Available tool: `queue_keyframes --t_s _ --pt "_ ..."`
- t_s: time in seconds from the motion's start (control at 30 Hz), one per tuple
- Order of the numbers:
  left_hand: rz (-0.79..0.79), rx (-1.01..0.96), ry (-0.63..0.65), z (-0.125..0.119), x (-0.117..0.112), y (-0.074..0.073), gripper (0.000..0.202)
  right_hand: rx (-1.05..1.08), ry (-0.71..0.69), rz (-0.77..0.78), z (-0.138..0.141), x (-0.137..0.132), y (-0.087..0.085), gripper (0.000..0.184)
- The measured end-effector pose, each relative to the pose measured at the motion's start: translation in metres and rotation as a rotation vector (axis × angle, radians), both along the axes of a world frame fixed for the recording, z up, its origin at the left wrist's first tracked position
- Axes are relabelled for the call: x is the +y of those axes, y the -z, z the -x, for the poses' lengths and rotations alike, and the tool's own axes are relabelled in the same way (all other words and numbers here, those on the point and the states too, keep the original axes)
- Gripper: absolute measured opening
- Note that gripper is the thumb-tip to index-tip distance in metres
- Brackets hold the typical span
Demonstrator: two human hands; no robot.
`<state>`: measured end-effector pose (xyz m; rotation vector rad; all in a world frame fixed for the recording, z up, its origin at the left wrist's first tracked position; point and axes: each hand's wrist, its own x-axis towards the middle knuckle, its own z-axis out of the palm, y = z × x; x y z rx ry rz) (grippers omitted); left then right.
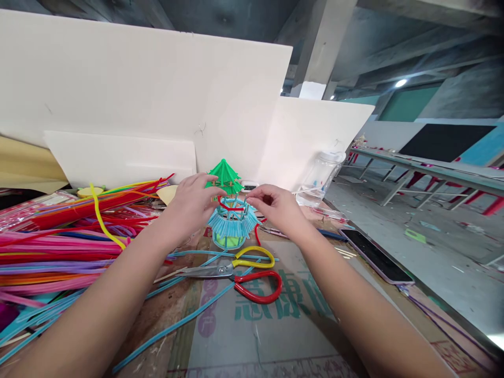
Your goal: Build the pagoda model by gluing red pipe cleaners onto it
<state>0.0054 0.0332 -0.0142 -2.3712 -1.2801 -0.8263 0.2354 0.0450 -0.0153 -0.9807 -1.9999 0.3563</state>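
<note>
A small pagoda-like model with a green pointed roof [223,176] and a light blue lower skirt [232,223] stands upright between my hands. A red pipe cleaner [232,208] is bent around its middle section. My left hand [192,202] is at the model's left side, its fingertips closed at the end of the red pipe cleaner. On the right, my right hand [275,205] makes a pinch beside a blue post; what lies between its fingertips is too small to make out. Scissors [220,270] with one yellow and one red handle lie in front of the model.
Bundles of colored pipe cleaners [51,262] cover the left side. Blue strands [185,319] run under the scissors. At right lie a phone [374,254] and small sticks [346,253], near the table edge. A clear plastic jar [321,178] stands before white boards [137,94].
</note>
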Motion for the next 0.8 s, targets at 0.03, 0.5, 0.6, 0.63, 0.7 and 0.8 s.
queue_keyframes --t_s 0.03,0.5,0.6,0.63,0.7,0.8 --pt "0.017 0.008 0.005 0.000 0.002 0.003 0.024 -0.042 0.003 -0.073 0.004 -0.002 0.001 0.013" --pt "0.256 -0.144 0.145 -0.010 0.009 0.015 0.021 -0.338 -0.001 -0.454 0.017 -0.011 0.012 0.015" --pt "0.221 -0.132 0.169 -0.009 0.010 0.015 0.021 -0.371 -0.001 -0.454 0.019 -0.015 0.010 0.014" --pt "0.210 -0.129 0.172 -0.009 0.010 0.016 0.022 -0.382 0.002 -0.454 0.019 -0.016 0.009 0.013" --pt "0.193 -0.129 0.173 -0.008 0.010 0.016 0.022 -0.399 0.011 -0.454 0.019 -0.017 0.008 0.013" --pt "0.174 -0.122 0.175 -0.007 0.009 0.016 0.022 -0.398 0.030 -0.450 0.018 -0.016 0.007 0.012"
